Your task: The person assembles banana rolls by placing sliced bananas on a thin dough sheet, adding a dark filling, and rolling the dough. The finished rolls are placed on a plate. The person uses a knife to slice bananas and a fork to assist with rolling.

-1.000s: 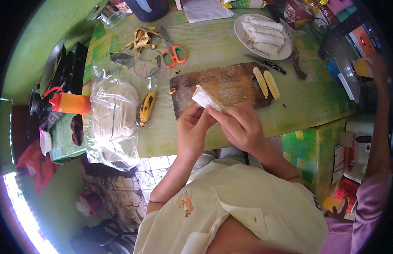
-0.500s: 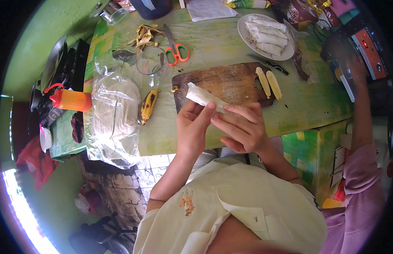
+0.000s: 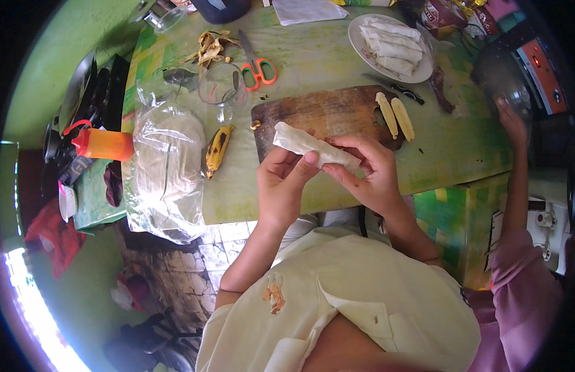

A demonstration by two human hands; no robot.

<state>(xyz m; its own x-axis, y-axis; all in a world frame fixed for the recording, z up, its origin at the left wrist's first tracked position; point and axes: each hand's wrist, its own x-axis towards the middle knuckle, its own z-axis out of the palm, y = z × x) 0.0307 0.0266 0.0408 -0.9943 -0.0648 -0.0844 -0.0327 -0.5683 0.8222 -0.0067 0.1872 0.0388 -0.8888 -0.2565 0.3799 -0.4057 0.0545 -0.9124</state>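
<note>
Roll (image 3: 316, 146), one, between two hands (image 3: 378, 172); two banana slices (image 3: 403, 120), one spotted banana (image 3: 218, 150).

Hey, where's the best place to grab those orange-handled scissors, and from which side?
Probably by the orange handles, coming from the near right: they form the near end, the blades point away, and a clear glass is close on the left.

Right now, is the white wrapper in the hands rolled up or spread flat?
Rolled up: the white wrapper forms a narrow tube, held by the left hand and the right hand.
</note>
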